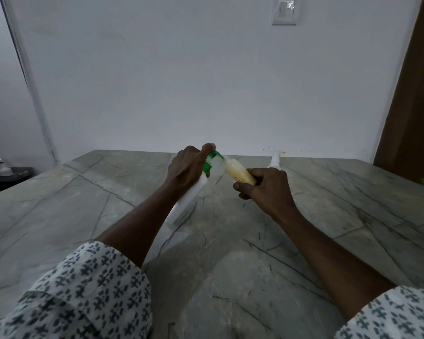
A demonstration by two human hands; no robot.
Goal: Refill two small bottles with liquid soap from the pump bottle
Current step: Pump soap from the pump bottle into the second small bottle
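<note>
Right hand around small bottle

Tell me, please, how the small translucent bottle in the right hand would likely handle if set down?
Round-bodied, the small translucent plastic bottle would probably roll if laid sideways. Largely full of yellowish soap, it likely feels heavy for its size.

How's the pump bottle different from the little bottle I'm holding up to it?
The pump bottle is larger and opaque white with a green pump; the small bottle is clear, showing yellowish soap. The left hand holds the pump bottle, the right hand the small bottle. Both tilt toward each other.
</note>
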